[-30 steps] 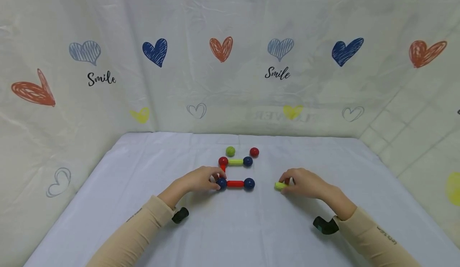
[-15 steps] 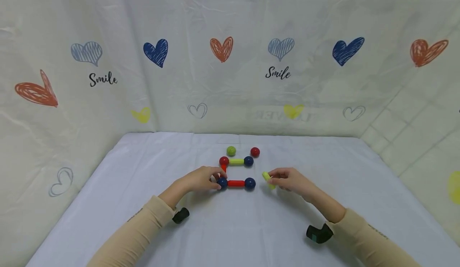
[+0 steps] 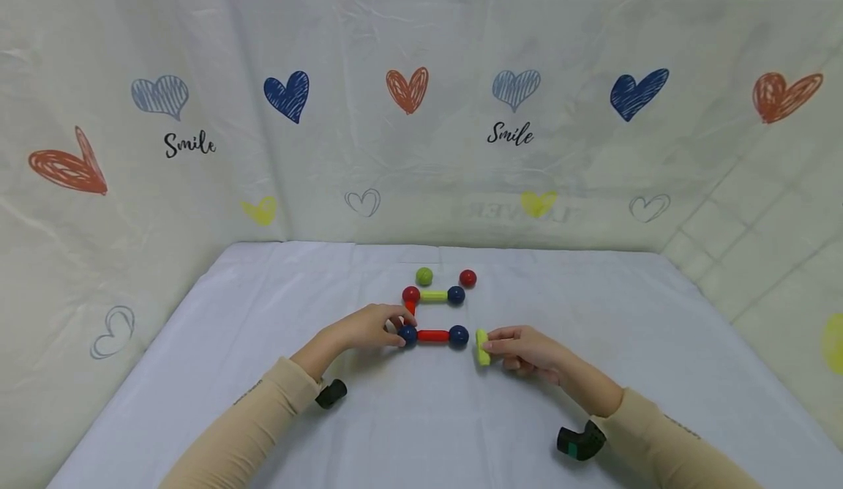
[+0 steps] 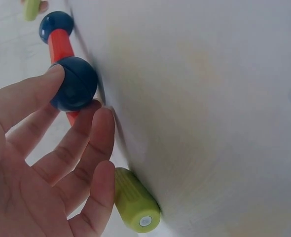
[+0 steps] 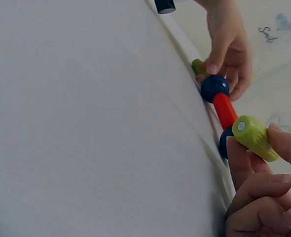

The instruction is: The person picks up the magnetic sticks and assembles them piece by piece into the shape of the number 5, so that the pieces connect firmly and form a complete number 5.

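Observation:
In the head view my left hand (image 3: 369,328) holds a dark blue ball (image 4: 76,84) at the near left corner of a C-shaped magnetic ball-and-rod frame. A red rod (image 3: 432,336) joins it to a second blue ball (image 3: 458,337). The far side has a red ball (image 3: 411,295), a yellow-green rod (image 3: 433,296) and another blue ball (image 3: 456,296). My right hand (image 3: 530,353) pinches a loose yellow-green rod (image 5: 256,138) between thumb and fingers, just right of the near blue ball. Its metal end tip shows in the right wrist view.
Behind the frame lie a green ball (image 3: 424,277) and a loose red ball (image 3: 467,278). Another yellow-green rod (image 4: 138,200) lies beside the left little finger in the left wrist view. A white cloth (image 3: 395,430) covers the table, with a printed curtain (image 3: 448,167) behind.
My right hand has brought the yellow-green rod leftward to the near blue ball, turning it to point toward and away from me. The left hand stays on its ball.

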{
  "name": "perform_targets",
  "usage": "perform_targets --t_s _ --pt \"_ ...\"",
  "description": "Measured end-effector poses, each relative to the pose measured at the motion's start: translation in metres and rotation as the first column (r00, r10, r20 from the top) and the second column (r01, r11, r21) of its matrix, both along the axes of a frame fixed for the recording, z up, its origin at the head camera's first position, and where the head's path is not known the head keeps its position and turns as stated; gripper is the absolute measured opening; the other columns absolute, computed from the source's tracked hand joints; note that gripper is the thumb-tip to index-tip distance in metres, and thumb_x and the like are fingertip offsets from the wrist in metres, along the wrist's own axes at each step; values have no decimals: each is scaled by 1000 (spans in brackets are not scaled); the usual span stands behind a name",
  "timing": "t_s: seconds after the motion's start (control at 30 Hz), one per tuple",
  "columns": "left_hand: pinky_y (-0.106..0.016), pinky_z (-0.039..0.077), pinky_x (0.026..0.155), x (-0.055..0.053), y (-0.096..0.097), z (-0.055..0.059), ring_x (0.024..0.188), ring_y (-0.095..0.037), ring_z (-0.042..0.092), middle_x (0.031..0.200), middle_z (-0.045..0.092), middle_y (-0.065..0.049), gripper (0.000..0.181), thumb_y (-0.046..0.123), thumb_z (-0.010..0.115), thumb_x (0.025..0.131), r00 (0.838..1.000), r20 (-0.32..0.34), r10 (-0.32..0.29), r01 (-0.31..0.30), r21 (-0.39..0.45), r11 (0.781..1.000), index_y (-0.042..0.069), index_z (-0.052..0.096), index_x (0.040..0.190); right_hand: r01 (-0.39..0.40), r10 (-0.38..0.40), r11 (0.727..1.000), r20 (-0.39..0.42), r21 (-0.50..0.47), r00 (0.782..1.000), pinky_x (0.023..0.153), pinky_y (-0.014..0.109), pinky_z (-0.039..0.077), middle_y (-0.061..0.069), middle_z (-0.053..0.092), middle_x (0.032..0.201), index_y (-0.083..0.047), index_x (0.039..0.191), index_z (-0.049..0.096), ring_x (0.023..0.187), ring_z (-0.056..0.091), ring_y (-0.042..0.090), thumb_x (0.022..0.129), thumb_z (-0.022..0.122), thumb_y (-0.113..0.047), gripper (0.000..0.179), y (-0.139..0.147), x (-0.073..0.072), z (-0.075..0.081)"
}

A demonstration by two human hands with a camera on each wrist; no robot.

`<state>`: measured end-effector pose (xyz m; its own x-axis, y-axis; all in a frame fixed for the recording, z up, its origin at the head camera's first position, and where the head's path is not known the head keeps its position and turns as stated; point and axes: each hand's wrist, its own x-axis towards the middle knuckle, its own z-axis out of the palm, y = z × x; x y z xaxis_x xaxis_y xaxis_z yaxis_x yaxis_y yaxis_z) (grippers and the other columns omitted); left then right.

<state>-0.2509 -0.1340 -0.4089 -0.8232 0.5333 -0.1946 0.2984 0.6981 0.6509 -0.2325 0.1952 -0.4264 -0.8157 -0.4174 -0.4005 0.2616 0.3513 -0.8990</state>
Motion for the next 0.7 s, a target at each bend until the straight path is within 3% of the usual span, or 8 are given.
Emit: perform_targets --t_s 0.3,0.47,0.7 --pt "-43 54 91 0 0 -1 102 -23 64 115 66 -4 33 11 74 95 1000 -4 5 -5 0 1000 18 67 127 -85 85 991 11 100 996 50 20 30 2 65 83 -3 124 70 51 42 10 98 71 -29 37 -17 1 0" --pt "-43 54 91 -1 0 -1 102 -24 64 117 66 -5 33 11 74 95 1000 -8 -6 6 12 1000 17 67 127 -120 118 988 21 96 993 49 18 30 1 68 83 -3 116 73 49 41 8 99 70 -27 29 -23 -2 -2" --pt "-44 54 92 -1 -1 -2 103 -24 64 117 66 -6 33 12 73 96 1000 -3 -7 7 9 1000 18 67 128 -124 121 988 43 94 992 49 15 31 1 69 82 -3 117 73 48 42 6 100 68 -26 29 -26 -1 -1"
